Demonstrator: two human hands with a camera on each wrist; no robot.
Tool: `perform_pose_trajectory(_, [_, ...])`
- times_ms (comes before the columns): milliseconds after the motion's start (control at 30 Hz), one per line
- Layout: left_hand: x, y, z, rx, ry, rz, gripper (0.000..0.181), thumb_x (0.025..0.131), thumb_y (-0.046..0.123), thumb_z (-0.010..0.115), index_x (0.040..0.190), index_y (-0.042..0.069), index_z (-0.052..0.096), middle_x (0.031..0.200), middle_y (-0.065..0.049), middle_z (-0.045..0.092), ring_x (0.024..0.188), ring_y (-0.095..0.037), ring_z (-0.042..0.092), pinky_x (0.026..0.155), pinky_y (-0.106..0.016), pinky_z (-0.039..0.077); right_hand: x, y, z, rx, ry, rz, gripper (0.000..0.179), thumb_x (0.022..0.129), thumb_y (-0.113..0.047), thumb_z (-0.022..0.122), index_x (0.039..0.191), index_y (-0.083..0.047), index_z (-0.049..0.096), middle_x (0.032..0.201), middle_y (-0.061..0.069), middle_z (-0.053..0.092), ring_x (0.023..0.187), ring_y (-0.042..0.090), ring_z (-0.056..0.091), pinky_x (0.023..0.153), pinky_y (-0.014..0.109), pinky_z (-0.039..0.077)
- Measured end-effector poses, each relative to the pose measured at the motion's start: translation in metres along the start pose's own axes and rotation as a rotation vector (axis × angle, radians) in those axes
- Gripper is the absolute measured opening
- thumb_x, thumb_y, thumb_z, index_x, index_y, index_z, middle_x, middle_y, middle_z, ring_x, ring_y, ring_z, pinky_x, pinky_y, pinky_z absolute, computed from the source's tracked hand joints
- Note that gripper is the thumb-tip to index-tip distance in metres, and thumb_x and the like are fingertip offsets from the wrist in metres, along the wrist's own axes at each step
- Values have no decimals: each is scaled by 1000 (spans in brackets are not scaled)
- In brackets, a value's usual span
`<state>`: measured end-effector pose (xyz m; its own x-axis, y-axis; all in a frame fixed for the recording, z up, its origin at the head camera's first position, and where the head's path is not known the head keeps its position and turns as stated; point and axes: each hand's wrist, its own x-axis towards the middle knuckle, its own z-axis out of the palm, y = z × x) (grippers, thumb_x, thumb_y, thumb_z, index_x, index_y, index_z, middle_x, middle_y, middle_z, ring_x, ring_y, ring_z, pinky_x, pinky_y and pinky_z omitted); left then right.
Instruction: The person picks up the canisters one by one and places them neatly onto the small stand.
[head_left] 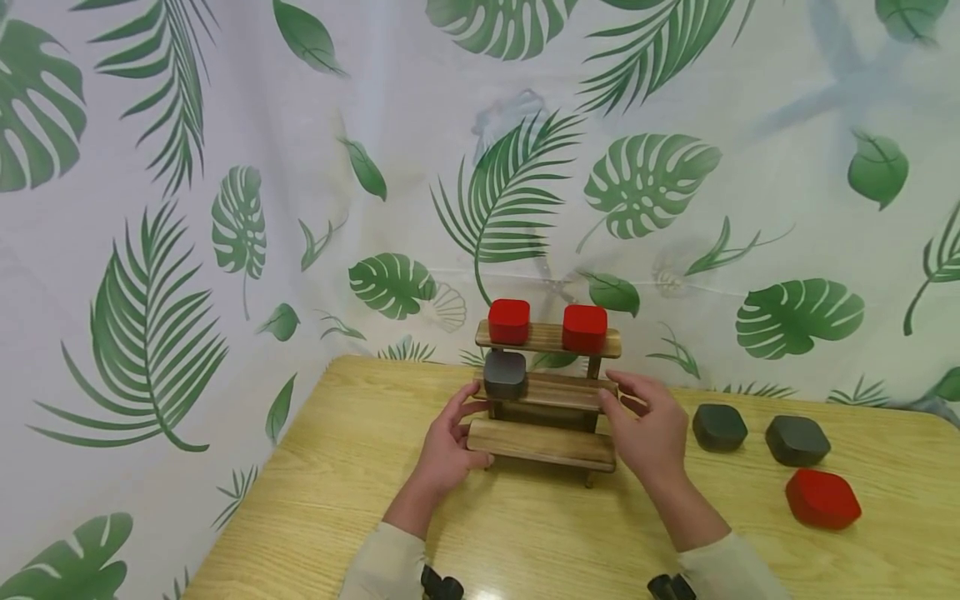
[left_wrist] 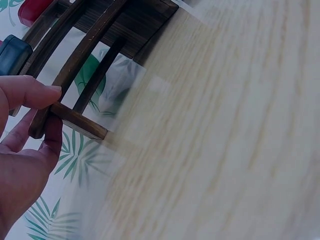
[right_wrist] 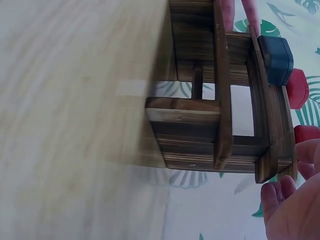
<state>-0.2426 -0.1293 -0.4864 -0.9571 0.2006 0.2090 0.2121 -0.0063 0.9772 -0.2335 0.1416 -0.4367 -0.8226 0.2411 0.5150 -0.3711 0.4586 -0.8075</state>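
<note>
Evidently the left hand (head_left: 442, 450) pinches the left end of a wooden stand (head_left: 551, 392), thumb against fingers (left_wrist: 54, 136) whose tips slip out of sight behind it. At the opposite end, the right hand (head_left: 652, 429) has its fingers bent; whether they touch the wood is hard to tell, and the right wrist view cuts that hand off. Between both hands sit a dark block (head_left: 505, 377) and two red blocks (head_left: 509, 323); three loose blocks (head_left: 797, 442) lie right of the right fingers.

Indoors here, home or studio impossible to tell: leaf-print cloth (head_left: 525, 200) sweeps the upper frame, bending at left, wood-grain worktop (head_left: 330, 467) below!
</note>
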Motion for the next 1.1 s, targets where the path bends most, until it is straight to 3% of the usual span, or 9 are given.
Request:
perform_pose_trajectory(300, [1, -1, 0, 1, 2, -14, 105, 66, -31, 66, 154, 20, 39, 141, -21, 50, 103, -36, 58, 74, -32, 50, -3, 8, -8, -29, 7, 38, 28, 89, -5, 75, 116, -1, 74, 109, 13, 69, 100, 28, 65, 83, 37, 53])
perform_pose_trajectory(567, [0, 1, 1, -6, 3, -15, 105, 66, -29, 67, 154, 20, 39, 141, -22, 50, 97, -35, 58, 67, -30, 48, -3, 24, -18, -106, 18, 70, 32, 88, -8, 77, 119, -4, 73, 115, 10, 69, 103, 25, 65, 81, 18, 50])
perform_pose_trajectory(900, [1, 0, 0, -1, -5, -27, 104, 66, -30, 66, 155, 15, 37, 141, -24, 49, 95, -37, 56, 63, -30, 45, -3, 26, -34, -158, 28, 91, 36, 87, -9, 78, 121, -1, 71, 117, 15, 68, 107, 30, 63, 85, 26, 52])
perform_pose_trajectory(1100, [0, 4, 1, 2, 3, -38, 105, 67, -30, 66, 155, 18, 37, 141, -20, 50, 93, -33, 55, 61, -28, 42, -1, 36, -46, -206, 26, 97, 40, 87, -10, 79, 124, -1, 69, 121, 16, 67, 113, 32, 60, 91, 45, 50])
